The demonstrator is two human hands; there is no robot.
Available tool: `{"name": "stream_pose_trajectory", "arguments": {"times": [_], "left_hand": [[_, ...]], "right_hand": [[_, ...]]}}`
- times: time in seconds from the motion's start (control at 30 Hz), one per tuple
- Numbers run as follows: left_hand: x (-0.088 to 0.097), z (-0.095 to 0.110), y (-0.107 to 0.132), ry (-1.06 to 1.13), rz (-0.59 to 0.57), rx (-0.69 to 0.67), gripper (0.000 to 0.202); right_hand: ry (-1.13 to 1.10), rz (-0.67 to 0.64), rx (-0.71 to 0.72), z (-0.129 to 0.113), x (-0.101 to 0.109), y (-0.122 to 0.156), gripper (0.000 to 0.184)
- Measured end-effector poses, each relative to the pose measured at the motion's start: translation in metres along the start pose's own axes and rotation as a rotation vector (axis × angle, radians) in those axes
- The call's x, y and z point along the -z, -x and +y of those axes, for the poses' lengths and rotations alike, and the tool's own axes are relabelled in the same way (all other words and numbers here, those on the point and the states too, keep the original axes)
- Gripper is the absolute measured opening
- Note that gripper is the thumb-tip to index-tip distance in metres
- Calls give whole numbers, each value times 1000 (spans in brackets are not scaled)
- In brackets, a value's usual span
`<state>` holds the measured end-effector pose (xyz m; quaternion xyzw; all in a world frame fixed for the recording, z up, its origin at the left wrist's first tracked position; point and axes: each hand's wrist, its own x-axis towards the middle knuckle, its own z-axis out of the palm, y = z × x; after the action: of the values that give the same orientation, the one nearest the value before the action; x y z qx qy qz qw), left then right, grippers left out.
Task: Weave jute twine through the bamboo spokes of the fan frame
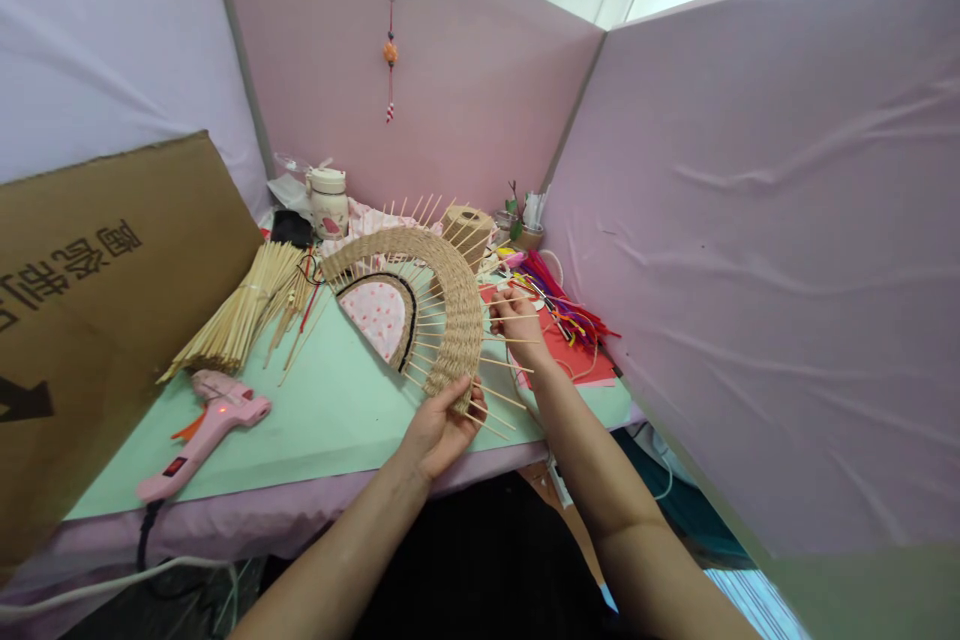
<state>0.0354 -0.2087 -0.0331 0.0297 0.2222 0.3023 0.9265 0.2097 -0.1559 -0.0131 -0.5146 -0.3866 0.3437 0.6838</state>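
Above the desk (322, 420), the left hand (439, 432) clenches the woven fan (450, 320) by its lower end, while the right hand (516, 315) pinches its sticks (502, 360).

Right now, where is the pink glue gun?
In the head view, the glue gun lies on the green table, left of the hands, just below the stick bundle and beside the cardboard.

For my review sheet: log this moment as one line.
left hand: grips woven fan at lower end | right hand: at the sticks on its outer edge | glue gun: lying on table, left
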Motion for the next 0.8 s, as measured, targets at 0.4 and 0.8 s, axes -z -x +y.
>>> {"name": "stream_pose_trajectory", "arguments": {"times": [0.4, 0.8], "left_hand": [[22, 24, 54, -947, -205, 209, 23], [-60, 69, -21, -1872, 123, -1057, 62]], "right_hand": [[-344, 47, -229, -12, -12, 14, 30], [-295, 28, -212, 0, -19, 9, 34]]}}
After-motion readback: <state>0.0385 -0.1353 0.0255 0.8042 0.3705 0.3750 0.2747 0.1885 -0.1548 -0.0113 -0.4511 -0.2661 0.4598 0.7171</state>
